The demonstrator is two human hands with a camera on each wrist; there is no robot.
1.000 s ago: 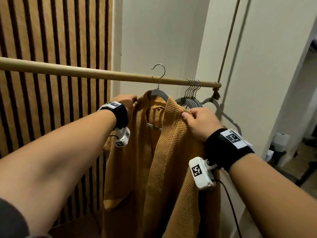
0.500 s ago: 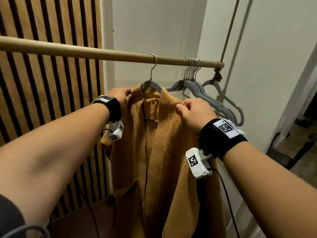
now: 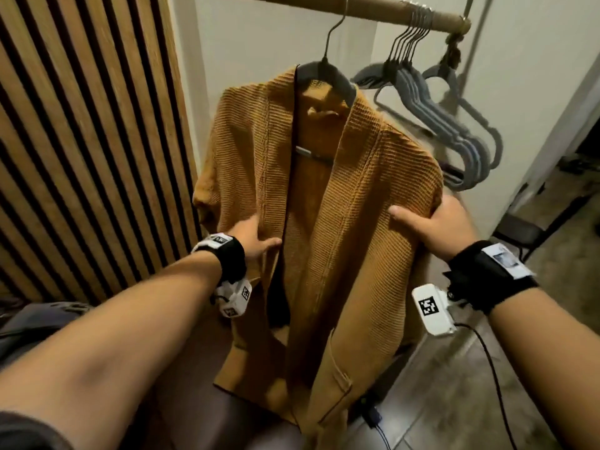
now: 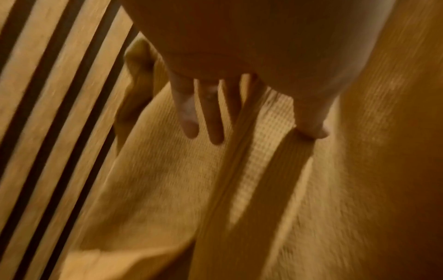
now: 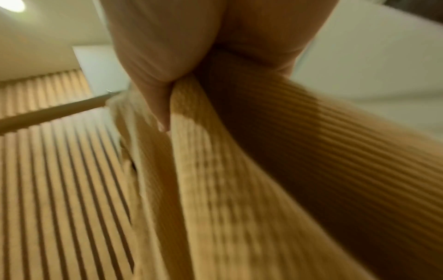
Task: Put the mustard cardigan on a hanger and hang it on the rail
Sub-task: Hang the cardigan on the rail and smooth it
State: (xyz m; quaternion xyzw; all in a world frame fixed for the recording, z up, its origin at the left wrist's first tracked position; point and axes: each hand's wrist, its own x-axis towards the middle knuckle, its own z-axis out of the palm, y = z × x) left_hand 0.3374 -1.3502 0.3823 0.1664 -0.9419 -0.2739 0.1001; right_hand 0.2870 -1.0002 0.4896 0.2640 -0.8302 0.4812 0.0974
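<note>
The mustard cardigan (image 3: 357,196) hangs open-fronted on a grey hanger (image 3: 324,71), whose hook sits over the wooden rail (image 3: 373,9) at the top. My left hand (image 3: 256,237) holds the left front panel at mid-height, thumb in front and fingers (image 4: 189,117) straight against the knit (image 4: 167,180). My right hand (image 3: 431,222) grips the right side edge, thumb across the front. In the right wrist view the ribbed fabric (image 5: 239,180) is bunched between thumb (image 5: 158,106) and palm, with the rail (image 5: 52,113) behind it.
Several bare grey hangers (image 3: 448,125) crowd the rail's right end by a rope knot (image 3: 453,50). A slatted wood wall (image 3: 81,157) stands on the left. Below are a grey bag (image 3: 39,323), a dark seat (image 3: 194,401) and a cable (image 3: 373,417) on the tiled floor.
The hanger's hook came down onto the rail. Both hands slid down from the cardigan's shoulders to its mid-body, and the head view tilted downward.
</note>
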